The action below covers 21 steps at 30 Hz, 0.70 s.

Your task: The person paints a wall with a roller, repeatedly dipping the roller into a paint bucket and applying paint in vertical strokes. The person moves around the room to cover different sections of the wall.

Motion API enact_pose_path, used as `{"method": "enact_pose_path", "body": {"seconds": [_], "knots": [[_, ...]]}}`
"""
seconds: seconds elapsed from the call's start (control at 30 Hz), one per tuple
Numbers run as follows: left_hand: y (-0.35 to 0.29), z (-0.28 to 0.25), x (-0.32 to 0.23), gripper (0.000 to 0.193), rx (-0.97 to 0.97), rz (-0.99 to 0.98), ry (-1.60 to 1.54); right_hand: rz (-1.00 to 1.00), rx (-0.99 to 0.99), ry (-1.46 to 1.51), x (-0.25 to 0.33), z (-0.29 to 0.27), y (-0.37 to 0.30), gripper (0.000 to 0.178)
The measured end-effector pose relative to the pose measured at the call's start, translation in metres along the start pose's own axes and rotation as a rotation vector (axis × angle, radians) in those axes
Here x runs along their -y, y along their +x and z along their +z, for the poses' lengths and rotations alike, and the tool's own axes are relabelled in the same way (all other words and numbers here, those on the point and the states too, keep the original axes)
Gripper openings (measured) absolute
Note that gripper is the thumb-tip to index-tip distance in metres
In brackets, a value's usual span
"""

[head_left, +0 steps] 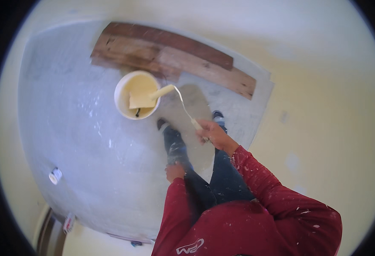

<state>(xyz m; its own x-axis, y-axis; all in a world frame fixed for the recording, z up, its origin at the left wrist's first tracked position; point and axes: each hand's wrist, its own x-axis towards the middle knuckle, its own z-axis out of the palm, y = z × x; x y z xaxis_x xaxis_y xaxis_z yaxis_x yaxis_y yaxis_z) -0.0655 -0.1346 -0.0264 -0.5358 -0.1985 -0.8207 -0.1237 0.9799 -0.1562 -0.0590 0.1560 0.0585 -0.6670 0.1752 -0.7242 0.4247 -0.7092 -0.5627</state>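
My right hand point(213, 134) is closed round the handle of a paint roller point(166, 91). From the handle, a thin bent wire frame runs up and left to the pale yellow roller sleeve, which lies over the right rim of a white bucket point(120, 102). Inside the bucket are yellow paint and a flat, paint-covered piece point(141, 100) with a small dark part below it. My left hand point(175, 171) hangs low by my left leg, away from the bucket. Its fingers seem curled, but what they hold, if anything, cannot be made out.
Wooden boards point(187, 62) lie on the grey-white floor point(68, 128) behind the bucket. A pale yellow wall point(315, 119) rises on the right. At the left lies a small white can-like container point(55, 175), with a red-and-white item point(69, 222) nearer the doorway edge.
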Motion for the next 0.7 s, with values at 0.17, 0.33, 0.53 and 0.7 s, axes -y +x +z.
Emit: {"method": "enact_pose_path", "body": {"seconds": [0.17,0.33,0.53,0.7], "knots": [[-0.014,0.020,-0.007,0.077,0.058,0.173,0.046,0.078,-0.239,0.117,0.046,-0.098,-0.133,0.042],[-0.064,0.030,-0.053,0.079,-0.002,0.245,-0.008,0.084,-0.568,0.138,0.060,-0.208,-0.223,0.035],[-0.124,0.010,-0.147,0.061,-0.013,0.488,0.082,-0.292,-0.696,0.195,0.072,-0.311,-0.279,0.029],[-0.129,0.060,-0.168,0.049,0.098,0.855,0.147,-0.308,-0.789,0.261,0.061,-0.351,-0.274,0.036]]}}
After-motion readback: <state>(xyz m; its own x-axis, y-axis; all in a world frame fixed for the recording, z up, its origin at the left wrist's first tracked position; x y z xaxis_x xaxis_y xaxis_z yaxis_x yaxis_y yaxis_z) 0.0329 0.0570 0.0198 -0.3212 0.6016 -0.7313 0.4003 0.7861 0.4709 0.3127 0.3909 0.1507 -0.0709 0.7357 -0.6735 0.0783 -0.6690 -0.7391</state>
